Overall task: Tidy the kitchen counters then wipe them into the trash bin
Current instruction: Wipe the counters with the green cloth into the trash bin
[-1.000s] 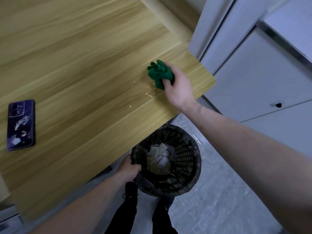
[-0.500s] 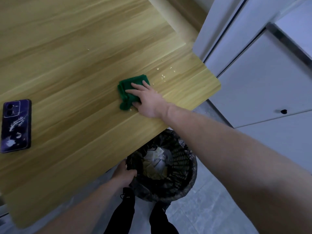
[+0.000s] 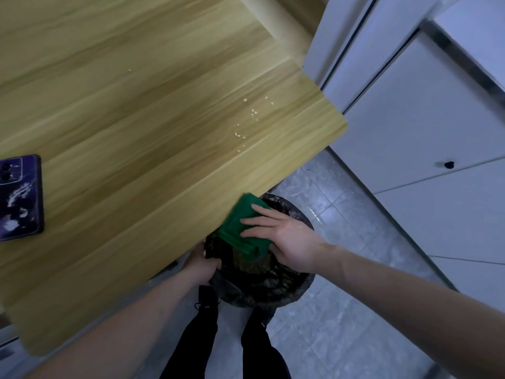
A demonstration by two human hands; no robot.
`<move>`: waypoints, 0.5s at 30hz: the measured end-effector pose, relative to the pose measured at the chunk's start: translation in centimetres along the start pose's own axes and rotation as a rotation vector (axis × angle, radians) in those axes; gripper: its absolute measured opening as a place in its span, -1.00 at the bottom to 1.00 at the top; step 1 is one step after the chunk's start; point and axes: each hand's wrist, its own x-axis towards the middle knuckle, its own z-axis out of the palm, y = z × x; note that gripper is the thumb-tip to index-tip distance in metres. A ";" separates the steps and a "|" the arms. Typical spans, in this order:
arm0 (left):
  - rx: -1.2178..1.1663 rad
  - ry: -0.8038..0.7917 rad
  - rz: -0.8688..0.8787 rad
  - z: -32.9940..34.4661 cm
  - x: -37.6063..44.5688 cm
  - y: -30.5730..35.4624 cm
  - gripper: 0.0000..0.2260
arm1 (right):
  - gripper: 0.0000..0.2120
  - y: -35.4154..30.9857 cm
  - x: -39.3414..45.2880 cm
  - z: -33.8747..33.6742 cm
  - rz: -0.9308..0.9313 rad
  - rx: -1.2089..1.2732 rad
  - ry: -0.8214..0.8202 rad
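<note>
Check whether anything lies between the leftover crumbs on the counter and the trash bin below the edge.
Nothing visible does: bare counter runs from the crumbs to the edge above the trash bin.

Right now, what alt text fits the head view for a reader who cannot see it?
A right hand presses a green cloth off the counter edge above a black bin, whose rim the left hand grips. Crumbs lie near the counter's corner, and a phone lies at the left.
</note>
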 end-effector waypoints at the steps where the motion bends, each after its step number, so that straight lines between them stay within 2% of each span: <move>1: -0.003 -0.012 -0.007 0.1 -0.1 -0.1 -0.44 | -0.25 0.3 -1.0 0.7 0.028 -0.006 -0.011; 5: 0.019 -0.037 -0.018 0.5 0.0 0.0 -0.47 | -0.25 1.6 -4.1 1.0 0.126 0.039 0.041; 10: 0.007 -0.064 -0.032 1.0 -0.4 0.1 -0.56 | -0.34 1.7 -4.1 -4.1 0.189 0.136 0.371; 15: 0.035 -0.072 -0.006 0.7 0.1 0.2 -0.59 | -0.43 4.1 1.9 -10.7 0.261 0.131 0.598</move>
